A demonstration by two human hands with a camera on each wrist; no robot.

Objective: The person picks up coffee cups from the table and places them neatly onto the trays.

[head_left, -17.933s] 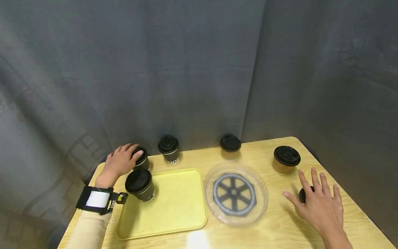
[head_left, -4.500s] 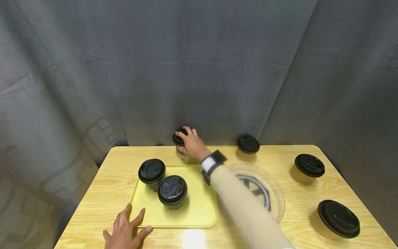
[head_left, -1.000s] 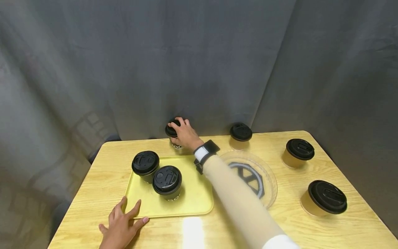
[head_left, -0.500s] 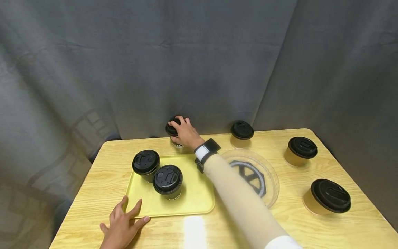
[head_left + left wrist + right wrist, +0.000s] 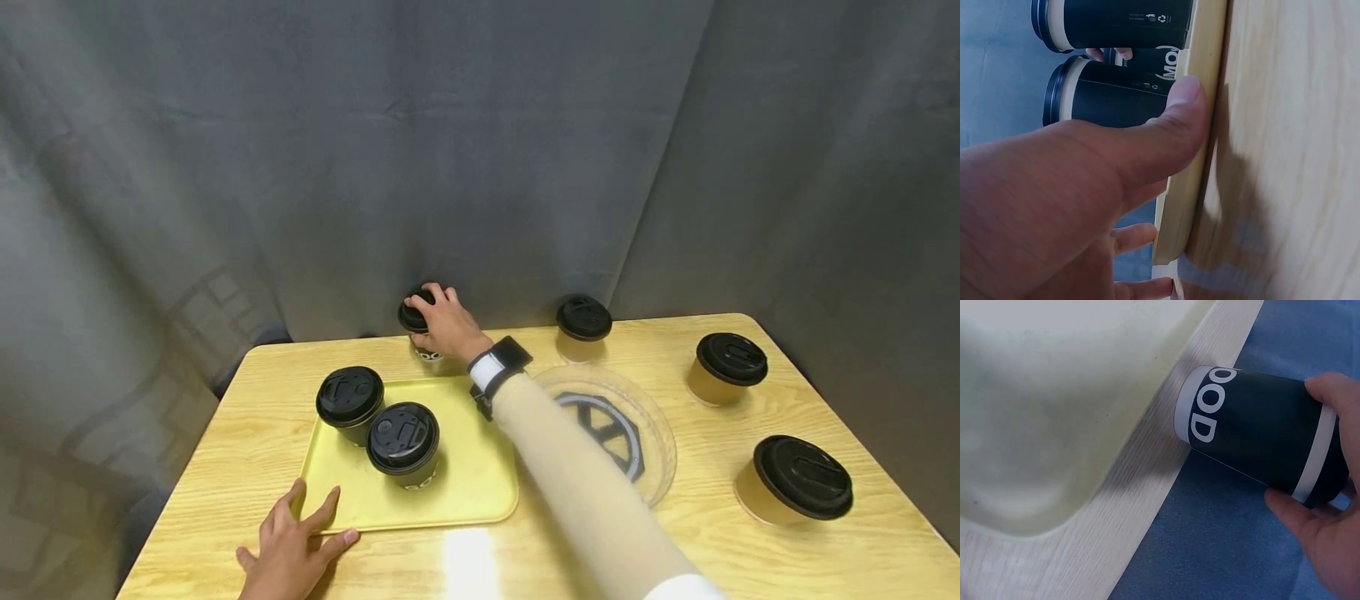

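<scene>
One wooden counter (image 5: 225, 433); one yellow tray (image 5: 480, 467) bearing two black cups (image 5: 402, 443), done. Third black cup (image 5: 420, 321) at far edge, lifted, right hand (image 5: 448, 325) curled round its lid. Left hand (image 5: 288, 546) flat, steadying tray. Tan cups (image 5: 795, 487) remain outside.

Curtained staging booth (image 5: 480, 167), wooden table (image 5: 675, 533)

Two cups (image 5: 375, 417) stand in the tray (image 5: 472, 475); the plate (image 5: 652, 425) lies right of it, another cup (image 5: 427, 354) behind it.
</scene>
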